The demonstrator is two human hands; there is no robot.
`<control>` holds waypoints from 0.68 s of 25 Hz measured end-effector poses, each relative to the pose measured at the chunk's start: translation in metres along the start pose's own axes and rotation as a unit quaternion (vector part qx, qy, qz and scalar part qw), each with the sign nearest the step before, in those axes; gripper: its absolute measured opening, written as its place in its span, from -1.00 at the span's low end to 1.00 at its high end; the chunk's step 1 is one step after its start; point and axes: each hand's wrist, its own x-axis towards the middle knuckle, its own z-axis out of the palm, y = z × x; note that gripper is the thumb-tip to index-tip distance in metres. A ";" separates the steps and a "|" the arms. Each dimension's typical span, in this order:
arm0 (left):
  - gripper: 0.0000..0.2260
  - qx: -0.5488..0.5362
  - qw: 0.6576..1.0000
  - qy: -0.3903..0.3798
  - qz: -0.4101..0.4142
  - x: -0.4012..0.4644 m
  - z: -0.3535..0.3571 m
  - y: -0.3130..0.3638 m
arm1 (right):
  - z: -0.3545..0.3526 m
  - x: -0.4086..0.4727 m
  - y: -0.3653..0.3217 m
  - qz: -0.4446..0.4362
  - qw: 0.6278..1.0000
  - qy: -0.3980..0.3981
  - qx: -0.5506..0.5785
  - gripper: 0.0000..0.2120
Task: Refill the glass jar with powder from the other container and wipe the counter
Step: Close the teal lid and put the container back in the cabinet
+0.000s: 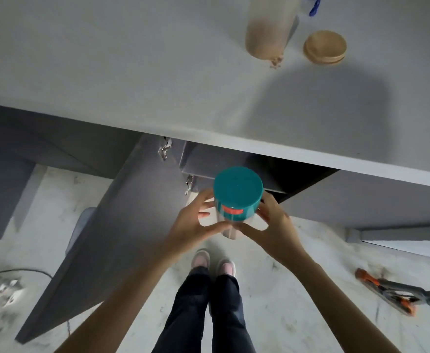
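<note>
Below, both hands grip a clear container (230, 222), teal-lidded, red-labelled.

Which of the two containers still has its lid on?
The teal-lidded container held in both hands below the counter edge. The glass jar on the counter is open; its wooden lid lies beside it.

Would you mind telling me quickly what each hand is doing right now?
Left hand: closed around the clear plastic container with the teal screw lid, gripping its left side.
Right hand: closed on the same container, gripping its right side.
</note>
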 end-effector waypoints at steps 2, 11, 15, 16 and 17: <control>-0.53 0.002 1.000 -0.015 -0.004 0.012 0.007 -0.020 | 0.008 0.008 0.017 0.010 1.000 -0.013 -0.006 -0.31; -0.40 0.025 0.999 0.003 0.028 0.108 0.030 -0.109 | 0.044 0.094 0.105 0.030 0.997 -0.054 -0.046 -0.26; -0.41 0.054 0.995 0.041 0.075 0.173 0.028 -0.136 | 0.057 0.156 0.138 0.002 0.999 -0.033 -0.041 -0.28; -0.42 0.064 0.993 0.048 0.083 0.188 0.026 -0.140 | 0.061 0.172 0.144 0.002 0.999 -0.024 -0.034 -0.31; -0.41 0.078 0.991 0.053 0.091 0.202 0.024 -0.145 | 0.065 0.186 0.149 -0.002 0.999 -0.013 -0.031 -0.33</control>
